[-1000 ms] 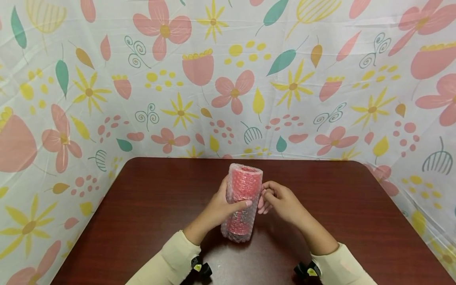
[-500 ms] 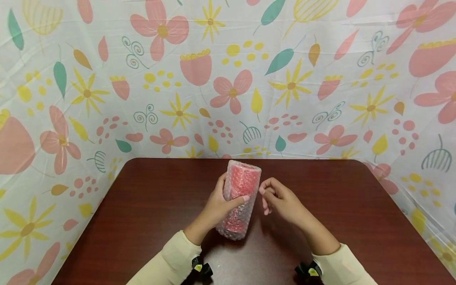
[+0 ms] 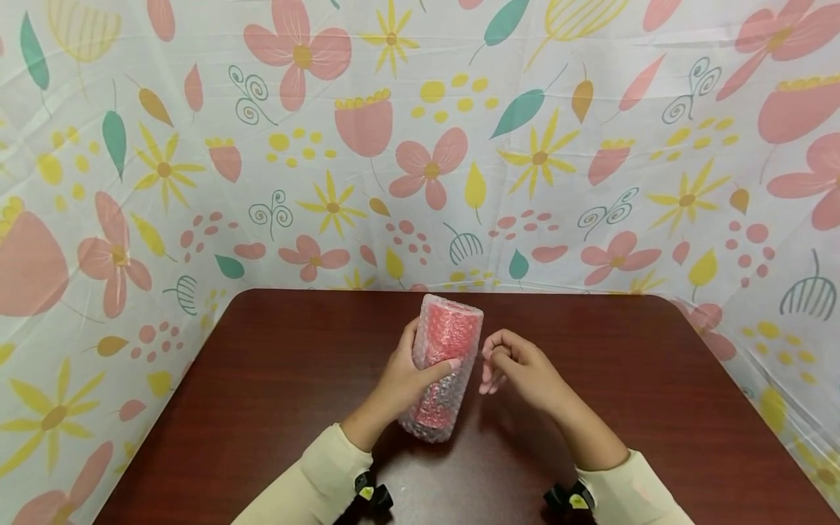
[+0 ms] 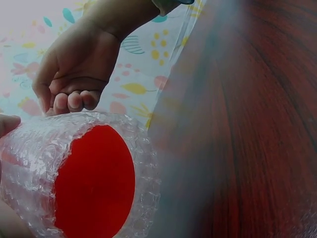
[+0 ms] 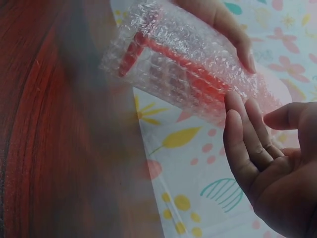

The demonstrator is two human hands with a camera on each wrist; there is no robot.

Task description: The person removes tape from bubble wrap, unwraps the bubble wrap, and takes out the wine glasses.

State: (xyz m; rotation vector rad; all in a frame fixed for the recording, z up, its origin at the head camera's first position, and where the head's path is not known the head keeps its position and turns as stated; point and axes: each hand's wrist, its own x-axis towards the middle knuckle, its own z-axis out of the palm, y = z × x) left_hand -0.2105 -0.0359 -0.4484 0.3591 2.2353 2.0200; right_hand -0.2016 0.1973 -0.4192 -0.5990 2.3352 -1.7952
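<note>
A red cylinder-shaped object (image 4: 96,183), its exact kind unclear, is wrapped in clear bubble wrap (image 5: 198,34). It leans slightly, top to the right, above the table's middle in the head view. My left hand (image 3: 407,375) grips it from the left side, thumb across the front and fingers behind, mostly hidden. One round red end shows bare inside the wrap in the left wrist view. Just right of the package, my right hand (image 3: 521,368) hovers with loosely bent fingers and nothing held. In the right wrist view its fingertips (image 5: 233,101) appear close to the wrap; contact is unclear.
The dark red-brown wooden table (image 3: 275,364) has rounded far corners. A white cloth (image 3: 420,240) printed with flowers and leaves hangs behind and along both sides. Black wrist-worn devices (image 3: 374,494) show below the cream sleeves (image 3: 315,467).
My right hand's fingers have come away from the wrap's right edge, leaving a small gap. The wrapped object has tilted a little, its lower end shifting left.
</note>
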